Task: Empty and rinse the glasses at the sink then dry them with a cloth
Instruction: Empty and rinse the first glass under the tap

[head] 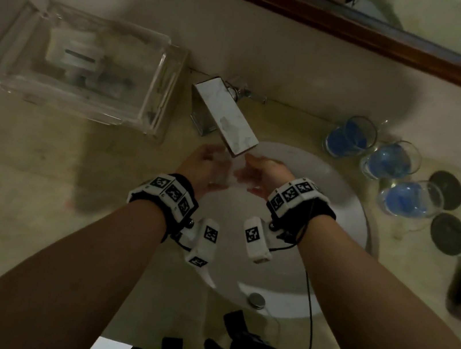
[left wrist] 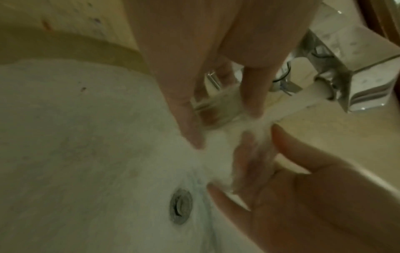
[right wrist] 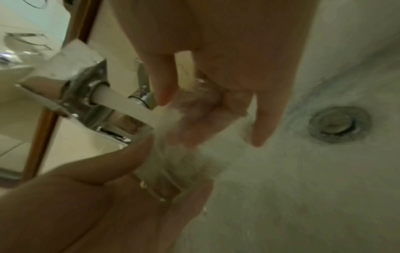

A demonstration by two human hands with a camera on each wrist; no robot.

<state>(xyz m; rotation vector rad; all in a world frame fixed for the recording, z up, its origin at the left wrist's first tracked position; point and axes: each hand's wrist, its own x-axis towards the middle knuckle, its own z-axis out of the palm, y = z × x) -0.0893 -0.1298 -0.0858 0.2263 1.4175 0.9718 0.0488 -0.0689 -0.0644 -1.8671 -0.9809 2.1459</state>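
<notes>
Both hands hold one clear glass [right wrist: 194, 137] under the running tap [head: 226, 116] over the sink [head: 347, 211]: left hand [head: 203, 167] and right hand [head: 265, 176] fingers curled round it. Three glasses of blue liquid [head: 382, 162] wait along the worktop's right back edge; drying not begun.

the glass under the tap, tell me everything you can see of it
The glass is clear and colourless, its outline blurred by the white stream from the chrome tap that breaks over it. It is held above the white sink basin, touching neither. The left hand and right hand grip it from opposite sides, fingers wrapped on its wall. Its tilt cannot be told.
</notes>
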